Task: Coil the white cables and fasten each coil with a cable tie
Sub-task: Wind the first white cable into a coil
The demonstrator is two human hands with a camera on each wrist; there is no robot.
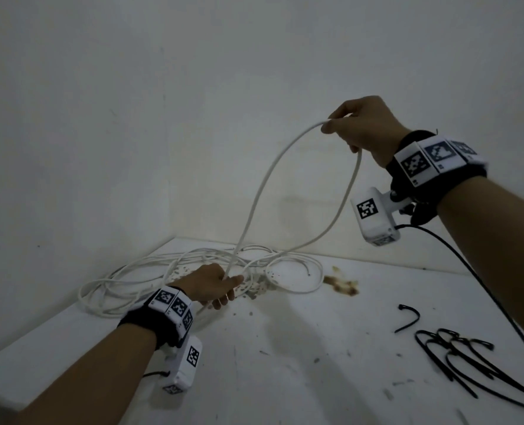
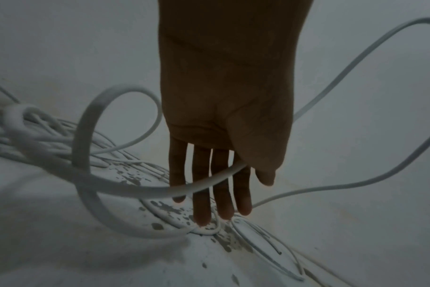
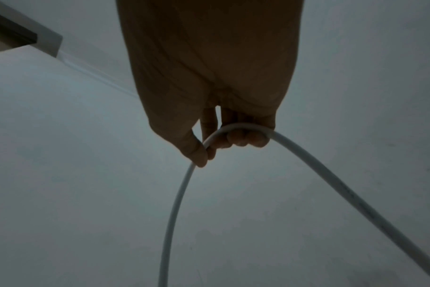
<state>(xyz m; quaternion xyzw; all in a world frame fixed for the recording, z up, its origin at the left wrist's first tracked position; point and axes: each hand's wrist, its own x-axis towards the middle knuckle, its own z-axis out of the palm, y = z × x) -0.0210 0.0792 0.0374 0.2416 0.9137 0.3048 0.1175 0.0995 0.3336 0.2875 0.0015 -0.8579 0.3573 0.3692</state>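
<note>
Head view: right hand (image 1: 365,127) raised high above the bench (image 1: 300,348), grip closed on a white cable (image 1: 256,197), thumb and forefinger pinching it at the top of a tall loop. From that pinch, one strand down and left to the left hand (image 1: 213,285); the other strand curving down and back to the tangle (image 1: 199,265) near the bench's far left corner.

Left hand low, just over the tangle, fingers around the strand. Left wrist view: cable (image 2: 209,179) crossing the palm side of the fingers (image 2: 201,194), fingers fairly straight and pointing down, thumb laid over the cable where it meets the forefinger. Grip loose rather than tight, though hard to judge in the dim light. Fingertips touching or nearly touching the strands on the bench; cannot tell which.

Right wrist view: cable (image 3: 174,203) bent over the curled fingers (image 3: 243,138), pressed by the thumb at the left, both ends hanging down.

Tangle spread in wide loose loops along the far edge, uncoiled, no tie on it. One cut end (image 1: 309,275) lying at its right side.

Black ties (image 1: 463,360) in a heap near the right edge, one single tie (image 1: 409,317) just beyond them, well apart from the cables. Brown stain (image 1: 342,285) right of the tangle, dark specks under it.
</note>
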